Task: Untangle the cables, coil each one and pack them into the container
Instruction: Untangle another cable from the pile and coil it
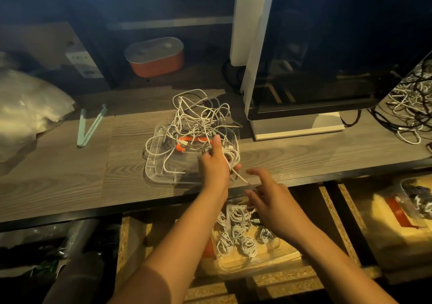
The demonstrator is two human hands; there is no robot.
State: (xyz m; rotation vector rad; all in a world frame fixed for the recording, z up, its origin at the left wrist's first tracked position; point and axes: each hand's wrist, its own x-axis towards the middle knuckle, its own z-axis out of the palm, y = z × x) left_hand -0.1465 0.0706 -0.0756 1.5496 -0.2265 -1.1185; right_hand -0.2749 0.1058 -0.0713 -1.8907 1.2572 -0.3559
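Two hands at the desk (70, 175) edge, left hand (214, 163) gripped one coiled white cable (231, 156) at the clear container (154, 168) near right corner, loose end pointing down-right toward right hand (273, 201), fingers loosely spread, one cable tangle (198, 116) heaped over container.

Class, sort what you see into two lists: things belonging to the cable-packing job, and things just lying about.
Job: tangled cables, clear tray, coil gripped by left hand, right hand, lower container of coiled cables.
Lying about: monitor, orange box, green sticks, plastic bag.
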